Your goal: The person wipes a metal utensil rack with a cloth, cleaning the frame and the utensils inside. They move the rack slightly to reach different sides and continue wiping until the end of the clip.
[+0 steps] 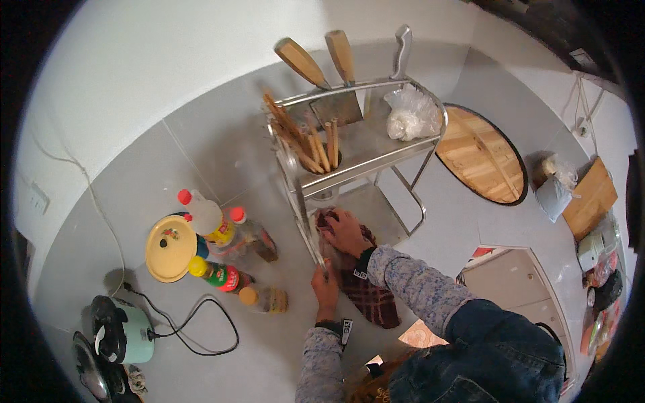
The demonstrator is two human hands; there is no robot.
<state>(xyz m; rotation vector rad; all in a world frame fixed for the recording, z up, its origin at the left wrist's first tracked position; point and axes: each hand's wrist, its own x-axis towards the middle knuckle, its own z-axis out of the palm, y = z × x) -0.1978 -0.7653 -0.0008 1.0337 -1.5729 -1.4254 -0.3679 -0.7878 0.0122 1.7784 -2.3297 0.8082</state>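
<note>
A two-tier metal kitchen rack (363, 166) stands on the grey counter in front of me. My left hand (325, 290) is closed around the lower front left part of its frame. On the lower shelf, my right hand (345, 233) presses a dark red plaid cloth (366, 293) with bent fingers. The cloth's long end hangs forward off the shelf toward me. Chopsticks (295, 138) stand in a holder on the upper tier, at the left. Behind them are two wooden-handled cleavers (300, 62) and a grey-handled knife (402, 52). A knotted clear plastic bag (412, 115) lies at the upper right.
Left of the rack are several bottles (222, 275) and a cream lid (170, 248). A light green electric cooker (136, 330) trails a black cord (201, 352). A round wooden board (480, 154) leans behind right; bags and a cutting board (591, 199) sit far right.
</note>
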